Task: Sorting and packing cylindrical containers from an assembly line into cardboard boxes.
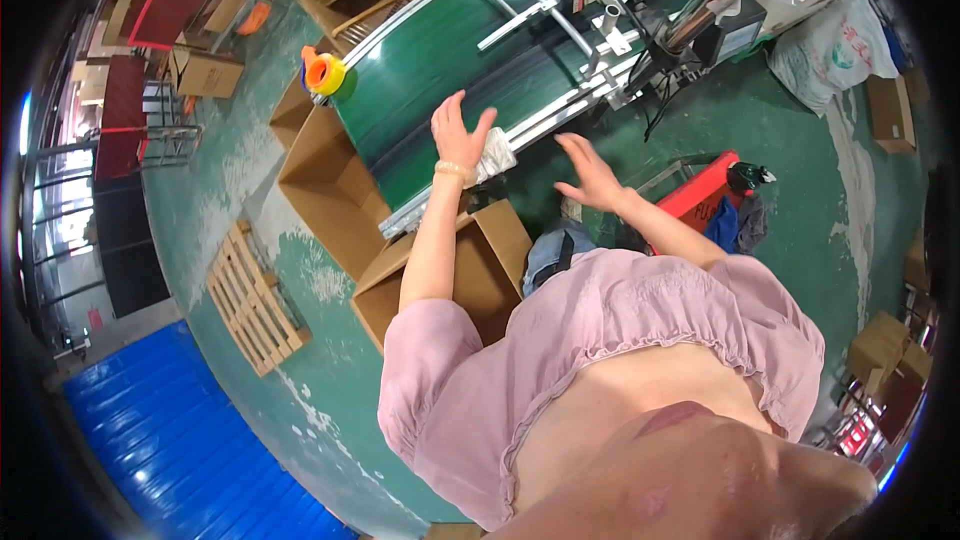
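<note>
My left hand (pixel 462 134) is raised over the near edge of a green conveyor belt (pixel 410 80), fingers apart and nothing in it. Just beside that wrist, a whitish crumpled wrap or cloth (pixel 494 154) sits on the belt's metal side rail (pixel 545 130). To the right, my right hand (pixel 594 176) hangs in the air off the near side of the belt, its thumb and fingers spread and empty. A tape dispenser with a yellow and orange roll (pixel 324 73) stands at the belt's left end.
Open cardboard boxes (pixel 335 175) stand around the belt's left end, one box (pixel 470 275) close by my left forearm. Metal rods and a device (pixel 590 30) span the belt. A red stool (pixel 700 190) is at right, a wooden pallet (pixel 255 305) on the floor at left.
</note>
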Tool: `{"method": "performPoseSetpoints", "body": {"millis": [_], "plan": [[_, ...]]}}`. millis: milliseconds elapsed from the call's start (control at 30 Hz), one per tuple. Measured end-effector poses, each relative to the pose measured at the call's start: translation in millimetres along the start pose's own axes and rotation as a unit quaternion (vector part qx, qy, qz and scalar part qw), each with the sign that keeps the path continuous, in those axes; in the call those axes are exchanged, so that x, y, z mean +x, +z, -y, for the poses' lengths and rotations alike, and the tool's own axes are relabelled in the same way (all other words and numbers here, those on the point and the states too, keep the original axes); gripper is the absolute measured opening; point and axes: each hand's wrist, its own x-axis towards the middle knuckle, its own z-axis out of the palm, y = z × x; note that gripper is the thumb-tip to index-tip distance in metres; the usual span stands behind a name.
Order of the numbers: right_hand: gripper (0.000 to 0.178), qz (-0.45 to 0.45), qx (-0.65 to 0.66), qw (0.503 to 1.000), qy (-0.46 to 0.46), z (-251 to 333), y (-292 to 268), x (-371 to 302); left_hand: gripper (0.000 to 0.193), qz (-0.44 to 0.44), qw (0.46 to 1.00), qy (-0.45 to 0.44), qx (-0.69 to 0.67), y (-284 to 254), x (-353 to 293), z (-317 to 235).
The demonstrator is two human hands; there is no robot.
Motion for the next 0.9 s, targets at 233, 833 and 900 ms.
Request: {"method": "performPoseSetpoints", "body": {"millis": [233, 833, 900], "plan": [[0.058, -0.082, -0.046, 0.961, 0.261, -28, -53, -138, 0.077, 0.159, 0.983, -0.092, -0.032, 71, 94, -10], [0.034, -0.135, -0.054, 0.787, 0.600, -11, -43, -345, 0.111, 0.212, 0.968, -0.025, 0.134, 127, 140, -15], [0.034, -0.128, -0.031, 0.787, 0.603, -14, -44, -346, 0.107, 0.204, 0.965, -0.017, 0.165, 130, 135, -8]]}}
